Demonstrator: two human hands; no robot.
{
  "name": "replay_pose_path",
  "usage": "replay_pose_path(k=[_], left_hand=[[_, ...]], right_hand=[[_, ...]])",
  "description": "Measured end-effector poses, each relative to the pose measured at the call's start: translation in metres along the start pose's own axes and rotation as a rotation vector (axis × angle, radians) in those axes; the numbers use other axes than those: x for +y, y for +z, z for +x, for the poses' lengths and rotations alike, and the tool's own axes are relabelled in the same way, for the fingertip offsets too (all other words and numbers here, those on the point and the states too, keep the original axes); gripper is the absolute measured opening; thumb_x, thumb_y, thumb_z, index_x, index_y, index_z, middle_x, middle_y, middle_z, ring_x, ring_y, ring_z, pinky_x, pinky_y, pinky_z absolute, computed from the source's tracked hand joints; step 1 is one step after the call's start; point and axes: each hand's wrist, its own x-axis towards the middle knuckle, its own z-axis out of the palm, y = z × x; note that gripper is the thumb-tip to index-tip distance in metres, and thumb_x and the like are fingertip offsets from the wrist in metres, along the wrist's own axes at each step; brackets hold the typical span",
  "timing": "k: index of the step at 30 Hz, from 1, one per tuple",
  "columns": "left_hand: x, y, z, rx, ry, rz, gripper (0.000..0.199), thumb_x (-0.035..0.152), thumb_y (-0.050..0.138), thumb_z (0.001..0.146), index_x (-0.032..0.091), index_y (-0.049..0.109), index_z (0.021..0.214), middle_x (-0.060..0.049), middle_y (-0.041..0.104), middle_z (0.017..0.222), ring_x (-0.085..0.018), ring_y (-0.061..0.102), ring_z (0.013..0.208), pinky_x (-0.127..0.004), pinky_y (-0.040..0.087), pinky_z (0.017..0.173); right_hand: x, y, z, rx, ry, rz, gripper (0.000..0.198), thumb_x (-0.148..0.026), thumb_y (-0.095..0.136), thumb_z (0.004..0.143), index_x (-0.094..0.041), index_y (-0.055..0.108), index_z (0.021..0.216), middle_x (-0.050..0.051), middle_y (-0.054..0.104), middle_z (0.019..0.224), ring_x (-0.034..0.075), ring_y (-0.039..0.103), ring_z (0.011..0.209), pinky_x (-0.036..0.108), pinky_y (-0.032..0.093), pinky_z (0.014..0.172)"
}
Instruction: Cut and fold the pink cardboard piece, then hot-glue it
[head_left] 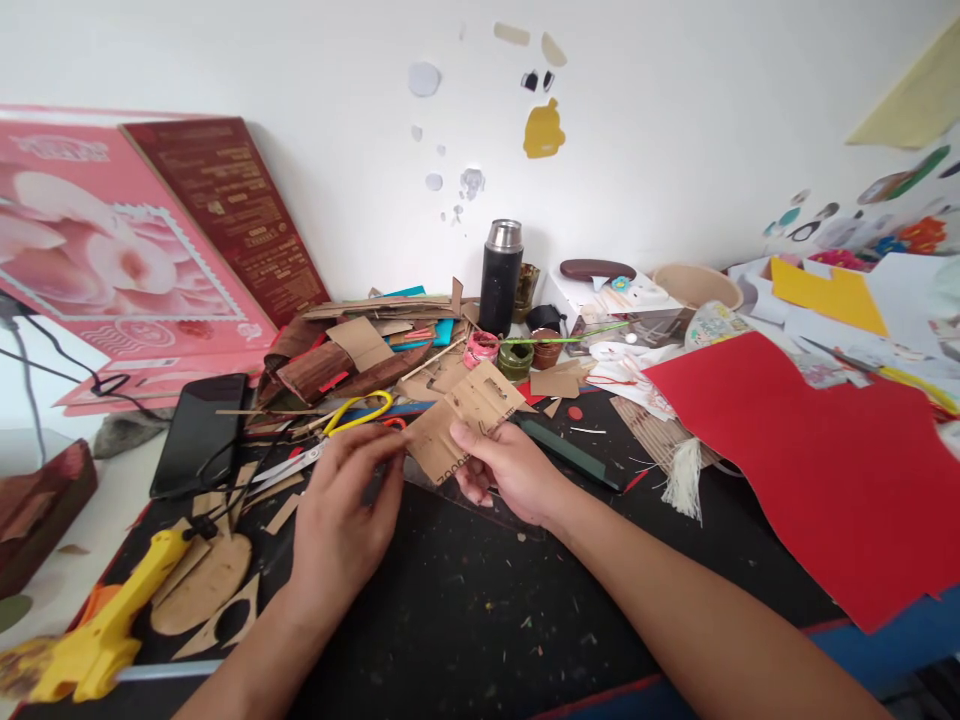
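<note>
A piece of brown cardboard (435, 440) with dark printed letters is held up over the black table. My right hand (510, 465) grips its lower right part, thumb on top and fingers underneath. At its left corner, my left hand (349, 495) pinches with thumb and fingers drawn together; the corner meets the fingertips. Just behind my left hand lie scissors (360, 410) with yellow handles, their blades partly covered by the hand. A dark green cutter-like strip (570, 455) rests on the table to the right of my right hand.
A yellow glue gun (112, 620) and cut cardboard pieces lie at the left, near a black phone (199, 435). Behind stand a black thermos (501, 280), small paint jars (516, 358) and heaped cardboard. A red sheet (810, 450) covers the right side.
</note>
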Motion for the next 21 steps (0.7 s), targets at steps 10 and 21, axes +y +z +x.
replay_pose_path(k=[10,21], left_hand=[[0.002,0.003,0.012,-0.255,-0.595,-0.570,0.041,0.059,0.068,0.093,0.018,0.069,0.093,0.002,0.064,0.062,-0.013,0.056,0.051,-0.024,0.046,0.050],[0.001,0.002,0.010,-0.291,-0.645,-0.642,0.037,0.055,0.070,0.092,0.019,0.064,0.088,0.003,0.064,0.059,-0.010,0.052,0.048,-0.022,0.038,0.048]], right_hand=[[-0.003,0.001,-0.004,-0.002,-0.010,-0.144,0.059,-0.074,0.079,0.078,-0.018,0.063,0.083,-0.003,0.061,0.058,0.008,0.053,0.042,0.019,0.034,0.037],[-0.002,-0.001,-0.003,-0.008,-0.007,-0.242,0.053,-0.069,0.074,0.086,-0.018,0.062,0.081,-0.002,0.062,0.061,0.008,0.054,0.044,0.020,0.035,0.038]])
